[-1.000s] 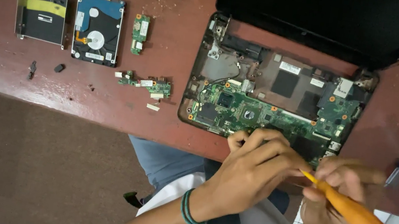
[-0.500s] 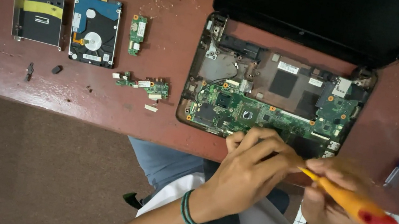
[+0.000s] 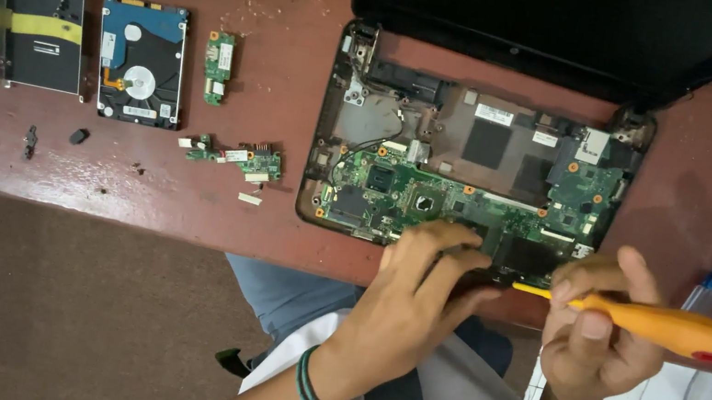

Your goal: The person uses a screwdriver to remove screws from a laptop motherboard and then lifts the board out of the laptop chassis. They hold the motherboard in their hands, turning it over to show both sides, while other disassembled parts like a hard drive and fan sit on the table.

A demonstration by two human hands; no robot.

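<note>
The opened laptop (image 3: 470, 179) lies on the red-brown table (image 3: 265, 187), right of the hard drive (image 3: 142, 60) and small boards (image 3: 237, 157). We press our left hand (image 3: 416, 301), fingers spread, on its near edge; our right hand (image 3: 602, 332) grips the orange screwdriver (image 3: 654, 324), tip at that edge.

Even, moderately bright light is cast from above. Soft glare is seen on the table (image 3: 98, 182) at eight o'clock. Shadows are kept faint. Focus is held sharp; slight stretching is noticed at the edges.

Dark laptop screen (image 3: 576, 22), top right
</note>
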